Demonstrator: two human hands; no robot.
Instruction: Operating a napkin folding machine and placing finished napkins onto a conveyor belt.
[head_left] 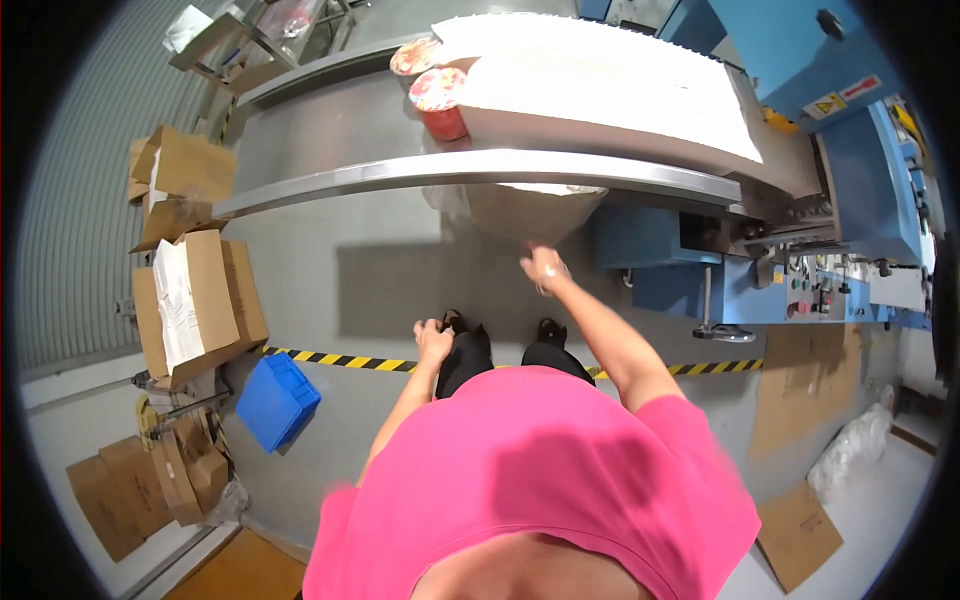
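Observation:
My right hand (543, 268), with a band at the wrist, is stretched forward just below a pale, bulging bag (535, 212) under the metal rail (480, 167). Its fingertips are smeared, and whether they touch the bag I cannot tell. My left hand (433, 341) hangs low near my left leg, fingers loosely bent and apart, with nothing visible in it. Beyond the rail, a long row of stacked white sheets (600, 85) lies on the metal table (310, 135). At the row's left end stand a red tub (440, 105) with a patterned top and a similar round pack (415, 57).
Blue machinery (690, 285) with a hand wheel (724, 333) stands to my right. On the left are an opened carton (205, 300) holding white sheets and a blue crate (277, 400). Yellow-black tape (340, 359) crosses the floor. Flattened cardboard (800, 537) lies at lower right.

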